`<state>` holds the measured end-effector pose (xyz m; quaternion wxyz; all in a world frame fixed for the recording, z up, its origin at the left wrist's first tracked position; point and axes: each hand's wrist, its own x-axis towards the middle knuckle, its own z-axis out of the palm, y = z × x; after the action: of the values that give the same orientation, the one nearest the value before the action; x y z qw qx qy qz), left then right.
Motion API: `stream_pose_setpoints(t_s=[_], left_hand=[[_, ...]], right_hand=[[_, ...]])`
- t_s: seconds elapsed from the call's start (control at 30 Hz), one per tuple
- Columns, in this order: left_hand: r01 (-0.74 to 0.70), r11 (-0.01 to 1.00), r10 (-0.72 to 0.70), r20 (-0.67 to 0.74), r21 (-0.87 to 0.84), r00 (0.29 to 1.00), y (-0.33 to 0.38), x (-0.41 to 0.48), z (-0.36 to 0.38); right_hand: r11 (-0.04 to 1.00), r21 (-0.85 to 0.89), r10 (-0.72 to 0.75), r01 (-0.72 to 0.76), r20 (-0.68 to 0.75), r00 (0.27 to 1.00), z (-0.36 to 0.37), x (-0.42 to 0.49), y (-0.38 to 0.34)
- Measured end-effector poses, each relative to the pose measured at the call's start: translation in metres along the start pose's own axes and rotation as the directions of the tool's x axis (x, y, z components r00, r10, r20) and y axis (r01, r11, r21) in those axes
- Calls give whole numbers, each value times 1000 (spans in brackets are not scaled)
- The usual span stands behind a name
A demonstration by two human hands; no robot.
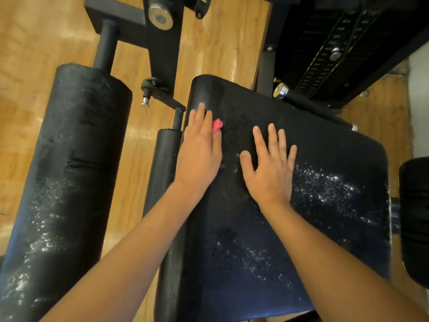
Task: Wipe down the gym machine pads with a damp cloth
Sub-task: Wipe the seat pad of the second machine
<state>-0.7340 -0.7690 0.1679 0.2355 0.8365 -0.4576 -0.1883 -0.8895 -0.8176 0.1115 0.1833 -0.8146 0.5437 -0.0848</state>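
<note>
Wiping step: the left hand (199,152), fingers straight, is pressing the pink cloth (217,125) onto the far left corner of the seat pad (325,145). The right hand (270,175), fingers spread, is bracing alongside. White specks (325,188) are showing nearer and rightward, probably calling for strokes there next.

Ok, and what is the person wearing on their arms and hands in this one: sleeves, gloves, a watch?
Nothing that shows. The left hand and the right hand are ungloved, with no ring, watch or band visible. Above the wrists, no sleeve comes into view before the picture's lower edge.
</note>
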Motion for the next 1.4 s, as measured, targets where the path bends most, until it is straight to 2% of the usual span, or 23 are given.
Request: stream_pose_setpoints(t_s=[0.23, 0.53, 0.8, 1.0, 1.17, 1.4], left_hand=[[-39, 993, 39, -3, 111, 999, 24, 114, 2], [-118, 936, 108, 48, 333, 993, 25, 135, 8], [-218, 921, 199, 90, 324, 976, 14, 105, 5], [-180, 944, 167, 70, 275, 983, 9, 69, 7], [-144, 950, 144, 23, 277, 989, 16, 91, 8], [-202, 922, 180, 98, 329, 979, 14, 106, 7]], right_hand=[[1000, 12, 0, 0, -5, 1000, 1, 3, 0], [1000, 11, 0, -1, 7, 1000, 0, 5, 1], [1000, 16, 6, -6, 24, 1000, -3, 4, 0], [1000, 20, 6, -6, 20, 1000, -2, 5, 0], [1000, 15, 9, -9, 18, 1000, -2, 4, 0], [1000, 21, 8, -8, -7, 1000, 1, 5, 2]])
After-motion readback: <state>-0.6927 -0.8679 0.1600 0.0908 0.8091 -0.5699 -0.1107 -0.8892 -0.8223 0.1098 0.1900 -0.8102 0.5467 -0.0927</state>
